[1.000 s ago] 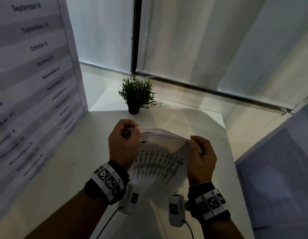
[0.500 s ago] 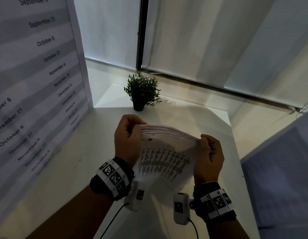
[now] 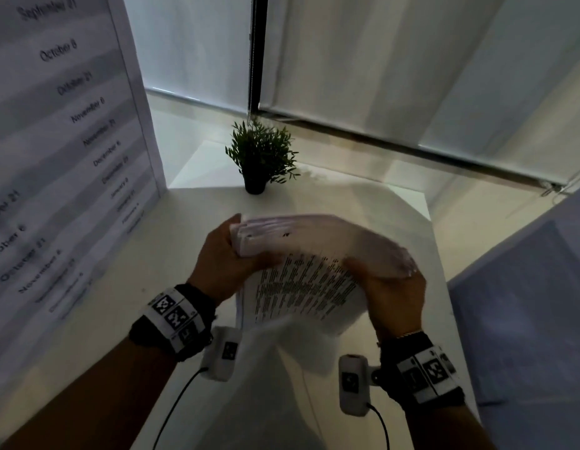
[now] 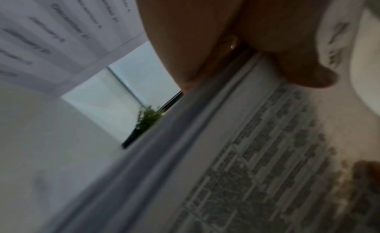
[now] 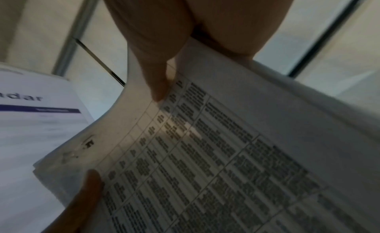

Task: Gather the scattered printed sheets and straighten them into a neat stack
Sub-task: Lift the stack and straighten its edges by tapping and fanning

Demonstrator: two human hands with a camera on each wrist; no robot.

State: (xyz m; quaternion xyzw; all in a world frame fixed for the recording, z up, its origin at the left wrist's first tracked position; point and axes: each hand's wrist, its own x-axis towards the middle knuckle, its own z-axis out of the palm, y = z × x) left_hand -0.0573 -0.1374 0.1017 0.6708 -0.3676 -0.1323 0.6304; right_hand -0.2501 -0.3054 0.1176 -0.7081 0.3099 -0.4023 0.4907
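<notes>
Both hands hold a thick stack of printed sheets point(image 3: 301, 284) in the air above a white table point(image 3: 120, 303); its face shows rows of small black text. My left hand point(image 3: 230, 258) grips the stack's left edge, thumb on the printed face. My right hand point(image 3: 389, 280) grips the right edge, where the sheets bow upward and blur. In the left wrist view the stack point(image 4: 236, 155) fills the lower right under my thumb point(image 4: 304, 73). The right wrist view shows the printed table on the stack point(image 5: 205, 155) with my thumb point(image 5: 156, 83) pressed on it.
A small potted plant point(image 3: 259, 157) stands at the table's far edge. A large printed board listing months and dates point(image 3: 55, 141) rises along the left. Closed window blinds point(image 3: 412, 76) hang behind. A grey-blue panel point(image 3: 535, 303) borders the right.
The stack has tipped from standing upright toward lying flatter. My left hand slid to the left edge, and the right side of the sheets bowed up and blurred.
</notes>
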